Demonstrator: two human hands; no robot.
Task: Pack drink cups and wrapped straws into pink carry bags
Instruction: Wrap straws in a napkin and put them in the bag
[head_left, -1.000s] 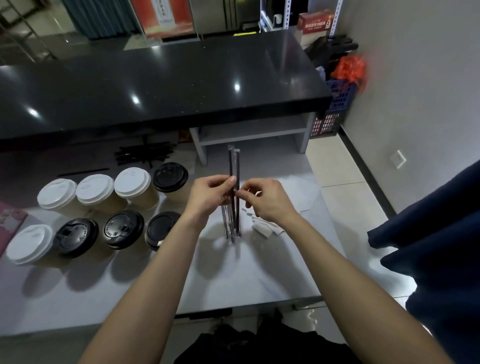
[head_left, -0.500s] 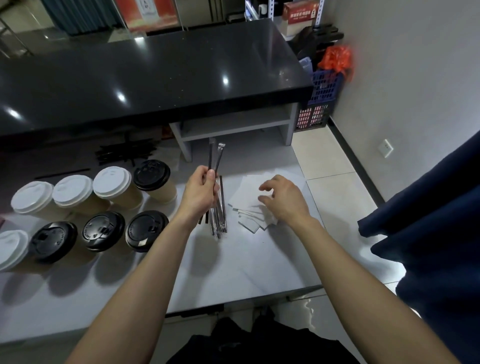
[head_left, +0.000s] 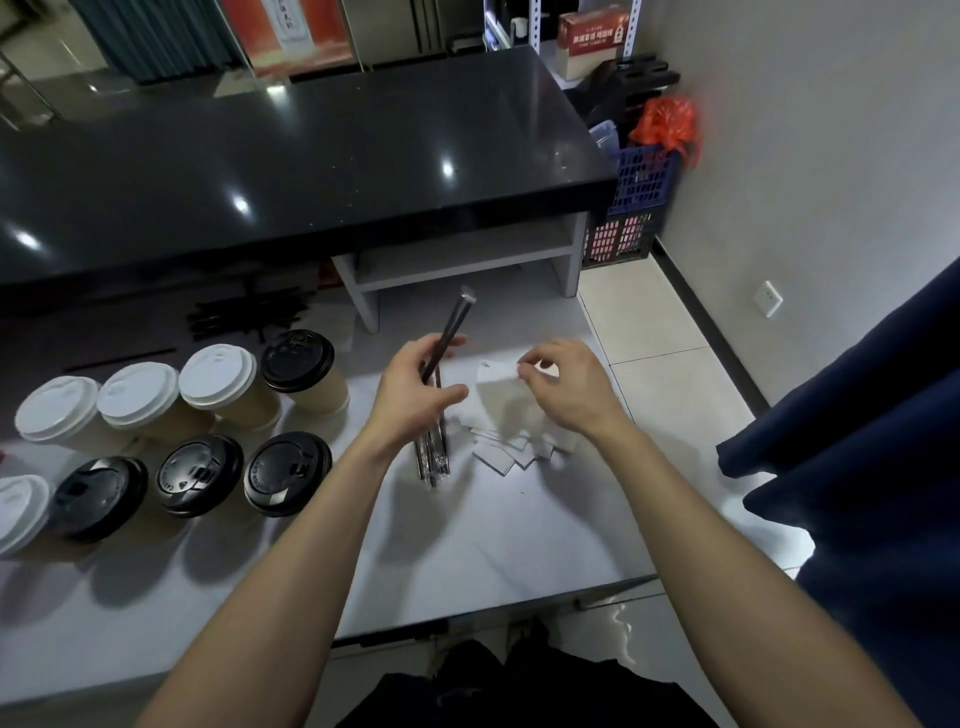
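On the pale worktable (head_left: 467, 561), just right of the lidded cups (head_left: 291, 473): straws in hand, napkin being lifted.

Left hand (head_left: 410, 395) grips a small bundle of wrapped straws (head_left: 449, 332) near mid-length, upper ends tilted up and away from the cups, lower ends close over the table. Right hand (head_left: 566, 389) pinches the top edge of a white napkin (head_left: 498, 400) above a loose napkin stack (head_left: 519, 449), right of the straws. Judgement: straws light, stiff, film-slick, likely to slide apart, so hold mid-length with a firm wrap. Cups probably crushable, so take them by the wall below the lid. No pink bag in view.
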